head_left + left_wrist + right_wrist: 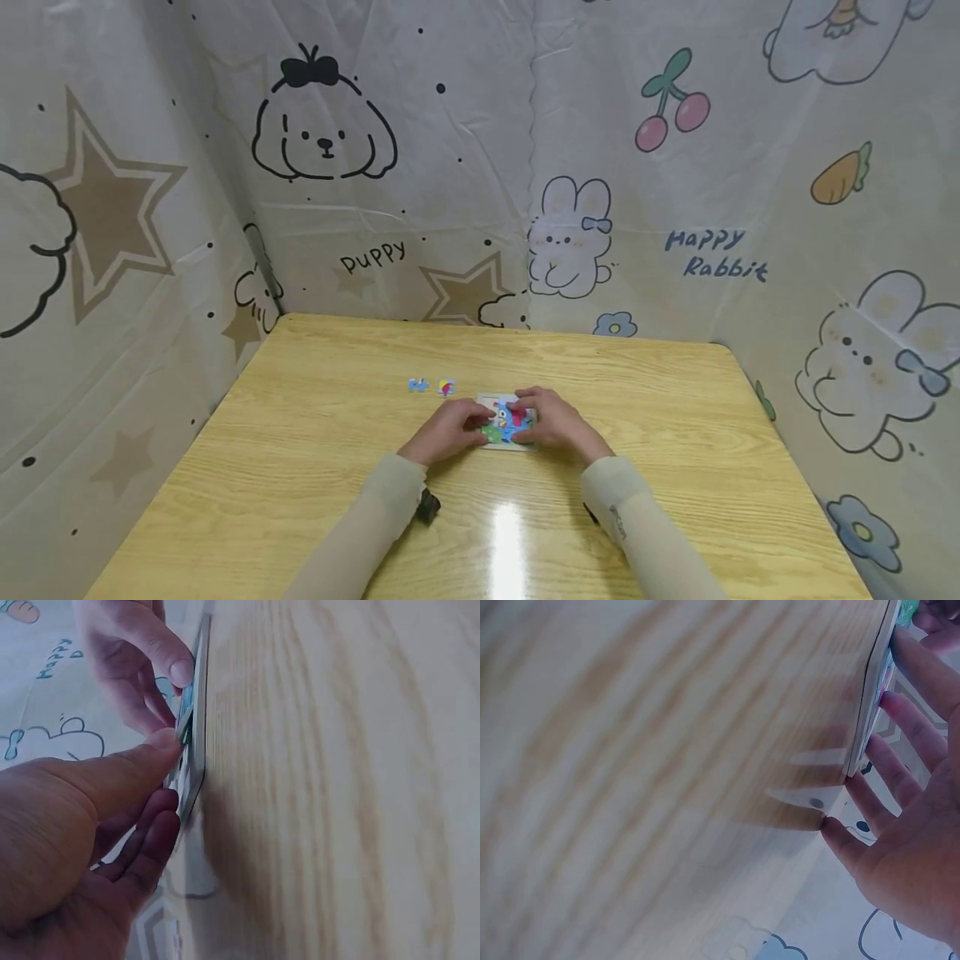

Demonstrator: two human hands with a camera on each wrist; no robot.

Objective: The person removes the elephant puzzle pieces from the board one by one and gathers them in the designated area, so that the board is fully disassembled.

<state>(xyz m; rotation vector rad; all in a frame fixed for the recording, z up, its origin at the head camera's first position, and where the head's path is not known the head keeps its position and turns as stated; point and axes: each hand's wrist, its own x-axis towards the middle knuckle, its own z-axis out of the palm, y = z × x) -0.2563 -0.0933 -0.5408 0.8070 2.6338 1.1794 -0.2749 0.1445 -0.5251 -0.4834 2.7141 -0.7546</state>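
Note:
A small jigsaw puzzle in a pale tray [512, 447] lies flat on the table, its pieces blue, red and green. From its left side my left hand [448, 429] pinches a green puzzle piece [492, 434] between thumb and fingers. In the left wrist view that piece stands slightly tilted above the tray, its edge by the thumb tip. My right hand [557, 422] spans the puzzle's right side. Its fingers [907, 727] are spread and fairly straight, with the tips touching the pieces and tray edge. Both hands hide parts of the puzzle.
Two loose puzzle pieces lie on the table beyond my left hand: a blue one [417, 385] and a red-and-yellow one [447, 387]. The wooden table [330, 375] meets a printed cloth curtain [465, 167] at its back and sides.

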